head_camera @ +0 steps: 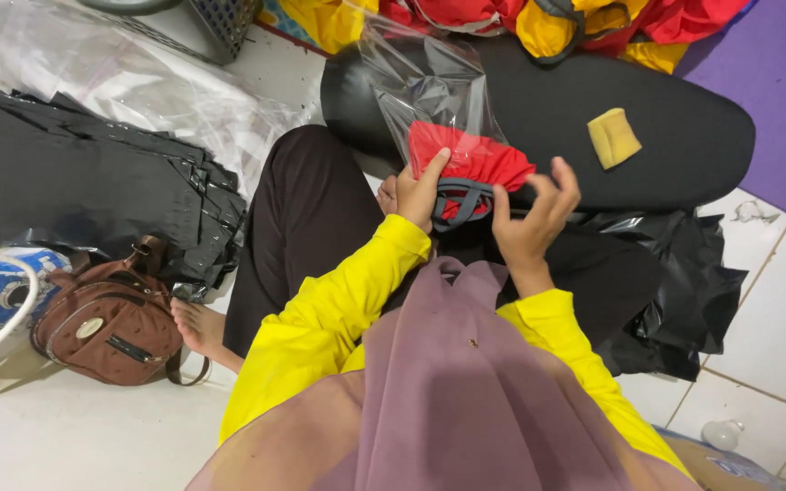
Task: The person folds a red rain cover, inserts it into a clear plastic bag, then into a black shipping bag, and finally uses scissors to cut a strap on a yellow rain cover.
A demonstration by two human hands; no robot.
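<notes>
- Two hands meet at the middle of the scene, over our lap: our left hand (420, 193) is closed on the near edge of a red cloth bundle (471, 160), thumb pressed on top, while our right hand (531, 216) hangs half open just beside it, fingers curled and spread, gripping nothing that we can make out.
- The red cloth sits partly inside a clear plastic bag (429, 86) that stands up from it toward the far side; a grey strap (462, 195) loops out of the bundle on the near side, between our hands.
- We judge the cloth light, soft and limp: it will sag and bunch, so it is best taken at its folded edge or by the strap.
- The plastic bag looks thin, slick and crinkly; we would pinch it at its mouth, since it will slip and collapse elsewhere.
- Under the bundle lies a black padded board (648, 127), with a small yellow sponge (612, 137) on its right part, well apart from our hands.
- At the left, a stack of black plastic bags (84, 182) covers the floor (75, 436), and a brown handbag (106, 323) lies near our bare foot (200, 329).
- More black plastic (684, 291) is crumpled at the right, near our knee.
- On the far side lies a heap of red and yellow cloth (502, 18).
- Nothing stands between our hands and the bundle; only the loose bag film crowds the cloth.
</notes>
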